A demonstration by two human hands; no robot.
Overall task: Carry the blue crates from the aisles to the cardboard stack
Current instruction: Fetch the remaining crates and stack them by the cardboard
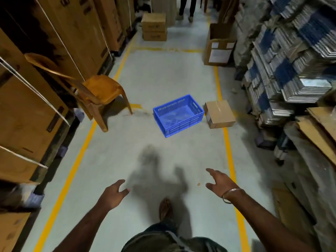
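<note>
An empty blue crate (179, 115) with slotted walls stands on the grey aisle floor, a little right of centre. Both my arms reach forward, well short of it. My left hand (114, 194) hangs above the floor with relaxed fingers and holds nothing. My right hand (219, 180), a bangle on its wrist, has its fingers spread and is also empty. One of my feet shows between the arms.
A small cardboard box (219, 113) lies just right of the crate. A brown plastic chair (94, 91) stands at the left. Tall cartons line the left side, stacked packs the right. Two stacked boxes (154, 27), an open carton (219, 47) and a person's legs (186, 8) are farther down.
</note>
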